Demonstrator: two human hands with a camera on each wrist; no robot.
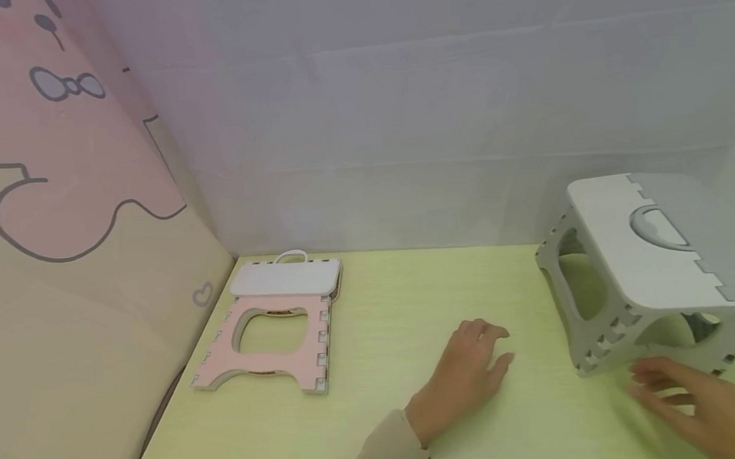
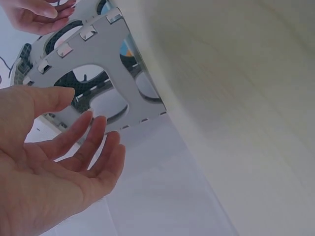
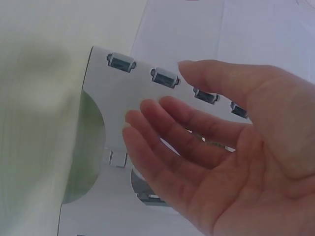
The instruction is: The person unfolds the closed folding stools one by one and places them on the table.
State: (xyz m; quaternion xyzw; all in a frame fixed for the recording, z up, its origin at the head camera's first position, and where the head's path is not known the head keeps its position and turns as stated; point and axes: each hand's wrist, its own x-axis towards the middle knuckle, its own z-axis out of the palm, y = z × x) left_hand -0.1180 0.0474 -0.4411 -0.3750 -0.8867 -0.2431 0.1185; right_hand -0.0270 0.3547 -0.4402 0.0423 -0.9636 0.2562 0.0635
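An unfolded step stool with a white-and-grey top (image 1: 621, 242) stands at the right of the table. My right hand (image 1: 706, 402) is just in front of its near side, fingers loosely bent and holding nothing. In the right wrist view the same hand (image 3: 211, 142) is in front of the stool's pale panel (image 3: 106, 128); whether it touches cannot be told. My left hand (image 1: 459, 378) is over the middle of the table, left of the stool, with relaxed fingers and nothing in them. The left wrist view shows this hand (image 2: 64, 152) with the stool's leg panel (image 2: 108, 44) beyond.
A folded pink-and-white step stool (image 1: 317, 331) with a white carry handle (image 1: 291, 254) lies at the left of the yellow-green table (image 1: 409, 290). A pale sheet (image 1: 368, 131) hangs along the back, and a patterned cloth (image 1: 80, 275) covers the left side.
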